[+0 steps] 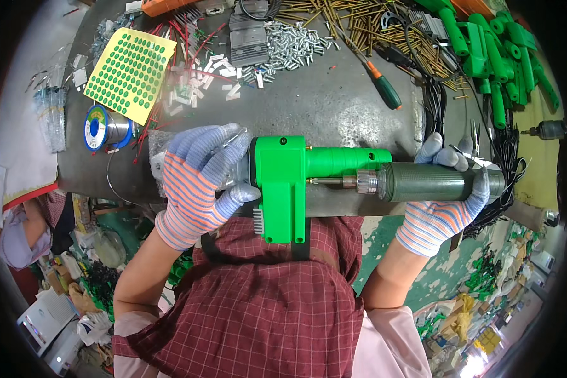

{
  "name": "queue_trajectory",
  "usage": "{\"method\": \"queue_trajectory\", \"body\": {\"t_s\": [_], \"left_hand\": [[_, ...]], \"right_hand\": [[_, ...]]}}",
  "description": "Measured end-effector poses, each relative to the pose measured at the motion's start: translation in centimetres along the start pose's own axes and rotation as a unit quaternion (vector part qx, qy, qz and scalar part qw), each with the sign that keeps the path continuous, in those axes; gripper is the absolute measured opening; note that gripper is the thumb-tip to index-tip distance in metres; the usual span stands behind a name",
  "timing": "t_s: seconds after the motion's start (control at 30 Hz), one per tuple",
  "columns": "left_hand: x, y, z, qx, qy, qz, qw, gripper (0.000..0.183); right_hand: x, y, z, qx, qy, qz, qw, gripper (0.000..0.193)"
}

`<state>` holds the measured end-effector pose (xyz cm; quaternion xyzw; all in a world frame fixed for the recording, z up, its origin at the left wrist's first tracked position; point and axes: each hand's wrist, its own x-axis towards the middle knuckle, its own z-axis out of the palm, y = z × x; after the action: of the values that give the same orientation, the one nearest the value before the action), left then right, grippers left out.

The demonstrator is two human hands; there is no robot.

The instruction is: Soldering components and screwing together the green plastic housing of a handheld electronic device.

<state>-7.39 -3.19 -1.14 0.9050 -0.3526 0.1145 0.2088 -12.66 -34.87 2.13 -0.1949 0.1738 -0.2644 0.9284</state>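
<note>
Green tool (282, 183) over table edge (340, 208), room beyond

No wording or number can be made out on anything here. Labels do show, though. On the bench (334, 72), toward the left, a yellow backing sheet (143, 114) lies at a tilt and carries close rows of small, round green labels (130, 62), with some bare gaps toward its lower right part. The labels seem to bear some print, but it is too small to read. Near the sheet's lower edge, a solder spool (115, 129) has a round label on its blue-rimmed face, pale in the middle and yellow-green around, its print likewise illegible.
</note>
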Motion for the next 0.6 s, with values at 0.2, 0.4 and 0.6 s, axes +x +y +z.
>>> {"method": "queue_trajectory", "body": {"t_s": [0.2,0.4,0.6], "left_hand": [[0.1,0.5,0.6,0.010,0.004,0.002,1.000,0.065],[0.0,0.5,0.9,0.007,0.018,0.007,1.000,0.061],[-0.2,0.9,1.3,0.000,0.036,-0.018,0.999,0.059]], "right_hand": [[0.4,1.1,-0.2,0.058,-0.027,0.050,0.997,0.021],[0.6,1.3,0.2,0.091,-0.063,0.085,0.990,0.016],[0.6,1.0,0.0,0.051,-0.075,0.055,0.994,0.025]]}}
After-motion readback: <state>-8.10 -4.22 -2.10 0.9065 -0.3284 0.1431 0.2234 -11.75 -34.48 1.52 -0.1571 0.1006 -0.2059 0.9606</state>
